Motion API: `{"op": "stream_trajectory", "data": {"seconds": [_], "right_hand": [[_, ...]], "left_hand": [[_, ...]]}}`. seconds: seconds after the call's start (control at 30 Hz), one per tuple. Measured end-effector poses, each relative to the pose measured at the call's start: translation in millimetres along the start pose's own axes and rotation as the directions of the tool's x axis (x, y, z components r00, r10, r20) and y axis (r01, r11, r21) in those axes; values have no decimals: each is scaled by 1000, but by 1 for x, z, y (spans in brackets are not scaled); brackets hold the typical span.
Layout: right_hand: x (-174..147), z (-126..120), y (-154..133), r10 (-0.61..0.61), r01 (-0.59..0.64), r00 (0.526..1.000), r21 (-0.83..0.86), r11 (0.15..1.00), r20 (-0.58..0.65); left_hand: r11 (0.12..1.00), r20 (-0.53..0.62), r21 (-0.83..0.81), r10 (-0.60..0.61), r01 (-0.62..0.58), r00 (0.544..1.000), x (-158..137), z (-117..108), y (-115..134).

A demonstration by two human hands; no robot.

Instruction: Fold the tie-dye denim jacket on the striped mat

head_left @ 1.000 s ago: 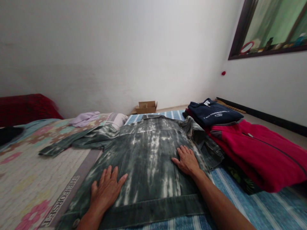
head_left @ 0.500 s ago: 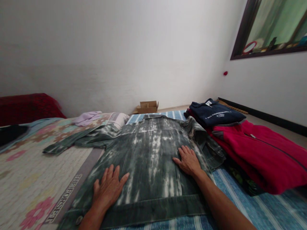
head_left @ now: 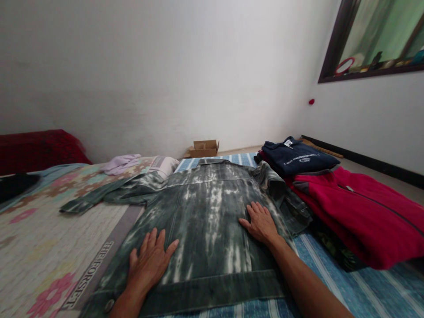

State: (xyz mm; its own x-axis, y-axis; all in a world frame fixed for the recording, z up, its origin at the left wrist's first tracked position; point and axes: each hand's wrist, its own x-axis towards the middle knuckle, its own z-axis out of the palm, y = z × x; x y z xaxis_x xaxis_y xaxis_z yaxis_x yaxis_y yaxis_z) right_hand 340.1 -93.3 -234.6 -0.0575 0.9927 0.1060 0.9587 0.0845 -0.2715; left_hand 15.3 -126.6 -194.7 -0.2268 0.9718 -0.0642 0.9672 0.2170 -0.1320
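A dark green and white tie-dye denim jacket (head_left: pixel 212 221) lies spread back side up, its collar toward the wall and its hem band toward me. One sleeve stretches out to the left over a floral quilt; the other lies bent along the right side. My left hand (head_left: pixel 150 258) rests flat on the lower left of the jacket, fingers spread. On its right half, a little farther up, lies my right hand (head_left: pixel 259 221), palm down with fingers extended. Neither hand grasps the cloth.
To the right are folded clothes: a red zip jacket (head_left: pixel 364 212) and a navy top (head_left: pixel 298 157). Blue striped bedding (head_left: pixel 324 260) lies beneath. A floral quilt (head_left: pixel 76 234) and a lilac cloth (head_left: pixel 121 164) are on the left. An open cardboard box (head_left: pixel 204 149) stands by the wall.
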Motion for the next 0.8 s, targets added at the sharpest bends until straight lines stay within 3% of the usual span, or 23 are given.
{"op": "stream_trajectory", "data": {"seconds": [0.57,0.8], "right_hand": [[-1,0,0,8,-8,1000,-6,1000,12],[0,1,0,6,-6,1000,7,1000,12]], "left_hand": [[1000,11,-17,-1,2,1000,1,-2,1],[1000,20,-20,4,-3,1000,-4,-14,8]]}}
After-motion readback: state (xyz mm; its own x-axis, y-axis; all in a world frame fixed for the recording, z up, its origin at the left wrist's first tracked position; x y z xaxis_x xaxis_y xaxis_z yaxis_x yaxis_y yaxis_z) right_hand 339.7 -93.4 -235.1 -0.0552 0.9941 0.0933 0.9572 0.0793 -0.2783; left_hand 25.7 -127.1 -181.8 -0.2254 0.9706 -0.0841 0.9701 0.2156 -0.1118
